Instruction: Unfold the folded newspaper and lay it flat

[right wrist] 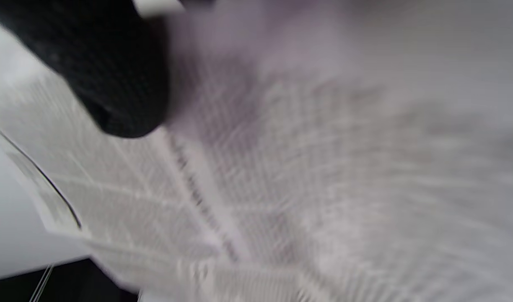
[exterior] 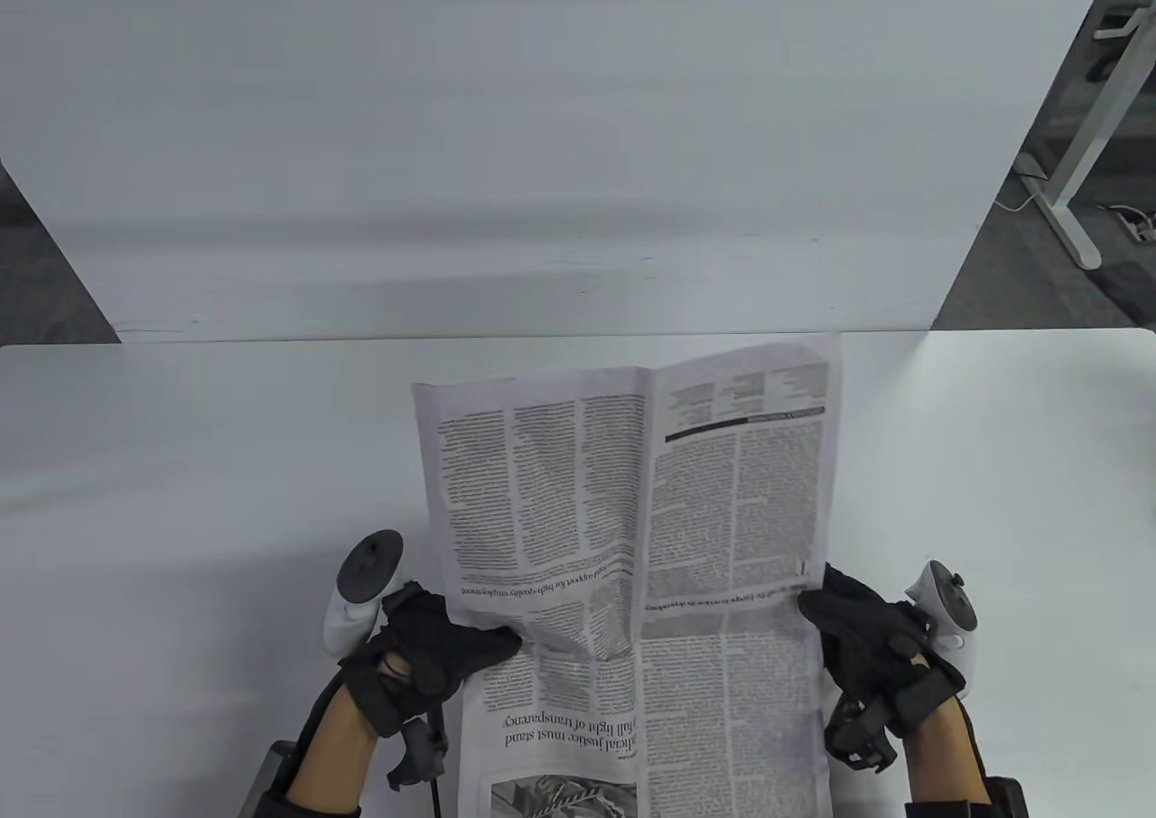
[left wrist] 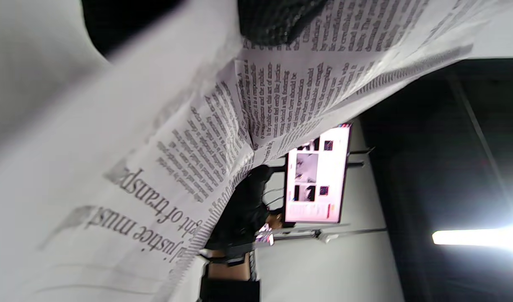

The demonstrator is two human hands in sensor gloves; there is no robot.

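Thin grey newsprint, the limp half-opened broadsheet newspaper [exterior: 632, 538] tears easily, so we pinch its side edges, left hand [exterior: 433, 655] and right hand [exterior: 858, 637] closed on paper.

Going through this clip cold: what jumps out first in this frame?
The newspaper dominates, spread open at the middle of the white table, its print upside down to the camera and a buckle near its centre crease. The black-gloved left hand grips its left edge and the right hand its right edge. In the left wrist view the sheet is lifted, with a lit monitor visible beyond it.
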